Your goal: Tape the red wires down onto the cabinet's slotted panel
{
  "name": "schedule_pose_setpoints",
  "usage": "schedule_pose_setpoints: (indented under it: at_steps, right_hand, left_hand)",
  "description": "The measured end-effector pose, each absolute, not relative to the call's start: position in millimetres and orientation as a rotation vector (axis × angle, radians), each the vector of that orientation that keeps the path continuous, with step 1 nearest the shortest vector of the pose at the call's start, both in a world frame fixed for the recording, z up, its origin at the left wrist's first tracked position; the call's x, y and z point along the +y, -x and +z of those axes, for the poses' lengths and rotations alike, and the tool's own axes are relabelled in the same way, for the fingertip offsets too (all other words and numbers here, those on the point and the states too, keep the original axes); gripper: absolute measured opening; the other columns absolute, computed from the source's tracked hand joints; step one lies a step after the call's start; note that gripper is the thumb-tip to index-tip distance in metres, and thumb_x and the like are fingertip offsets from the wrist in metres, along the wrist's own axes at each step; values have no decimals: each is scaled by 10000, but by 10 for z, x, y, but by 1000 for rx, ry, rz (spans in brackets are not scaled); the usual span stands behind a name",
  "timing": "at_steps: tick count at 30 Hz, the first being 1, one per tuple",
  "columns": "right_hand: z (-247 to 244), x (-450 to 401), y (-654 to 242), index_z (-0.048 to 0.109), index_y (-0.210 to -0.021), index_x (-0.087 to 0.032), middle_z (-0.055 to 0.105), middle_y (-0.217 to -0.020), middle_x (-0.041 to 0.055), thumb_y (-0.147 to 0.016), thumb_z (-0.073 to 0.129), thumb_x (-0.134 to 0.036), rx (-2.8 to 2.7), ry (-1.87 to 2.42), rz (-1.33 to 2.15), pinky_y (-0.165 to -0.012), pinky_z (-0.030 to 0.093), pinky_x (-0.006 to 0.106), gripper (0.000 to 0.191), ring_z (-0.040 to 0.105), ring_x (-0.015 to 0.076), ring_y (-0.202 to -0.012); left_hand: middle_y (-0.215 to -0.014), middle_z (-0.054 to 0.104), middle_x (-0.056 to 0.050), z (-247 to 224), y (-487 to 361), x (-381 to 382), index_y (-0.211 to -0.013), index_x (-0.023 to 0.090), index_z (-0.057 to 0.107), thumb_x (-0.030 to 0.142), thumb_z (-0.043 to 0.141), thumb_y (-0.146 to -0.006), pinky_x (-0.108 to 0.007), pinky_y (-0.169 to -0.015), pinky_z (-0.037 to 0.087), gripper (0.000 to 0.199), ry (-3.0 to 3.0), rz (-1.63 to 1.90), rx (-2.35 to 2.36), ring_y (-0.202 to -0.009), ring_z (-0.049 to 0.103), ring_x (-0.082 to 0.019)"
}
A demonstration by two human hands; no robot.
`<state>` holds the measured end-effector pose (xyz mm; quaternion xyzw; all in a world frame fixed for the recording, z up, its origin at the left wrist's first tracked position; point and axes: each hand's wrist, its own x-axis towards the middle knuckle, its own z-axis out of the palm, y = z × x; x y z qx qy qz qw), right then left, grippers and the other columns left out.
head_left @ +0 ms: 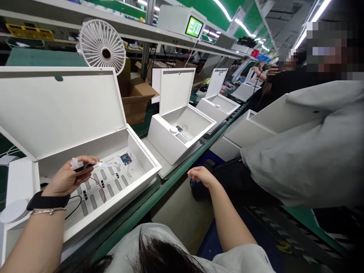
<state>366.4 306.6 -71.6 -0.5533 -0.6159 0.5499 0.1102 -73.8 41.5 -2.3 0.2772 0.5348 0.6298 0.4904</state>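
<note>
left hand's grip (pixel 66 179) holds a small black part (pixel 83 167) across its fingers

No legible text or labels; green monitor screen (pixel 194 27) too small to read.

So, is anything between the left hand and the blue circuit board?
Nothing solid: the left hand is over the white box, and only the white strip it holds runs toward the blue circuit board.
</note>
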Motion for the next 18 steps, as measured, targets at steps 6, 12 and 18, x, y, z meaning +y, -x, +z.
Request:
schedule_pose_setpoints:
  at_steps: [6, 12, 18]
  right_hand:
    - [-751, 3080, -3724, 688, -655, -123, 671, -657, 62, -610, 601, -196, -1769, 1673, 1620, -498, 417, 206, 122, 524, 89, -511]
    - [-803, 3001, -3767, 671, -642, -130, 668, -635, 57, -617, 535, -154, -1681, 1697, 1623, -488, 414, 193, 140, 522, 81, -500]
    - [-727, 2834, -3850, 669, -660, -123, 677, -688, 87, -618, 480, -162, -1562, 1687, 1693, -507, 435, 218, 197, 545, 103, -528]
  left_hand:
    - [-943, 600, -16, -7, 730, 423, -777, 165, 609, 137, 704, -676, -131, -366, 253, 142, -654, 1575, 1286, -388, 335, 42]
    - [-942, 613, -21, 10, 718, 428, -784, 167, 617, 139, 698, -676, -131, -356, 242, 138, -641, 1593, 1263, -383, 346, 30]
    - [-944, 619, -21, 8, 682, 421, -789, 165, 617, 128, 708, -662, -127, -353, 255, 161, -622, 1615, 1254, -384, 346, 32]
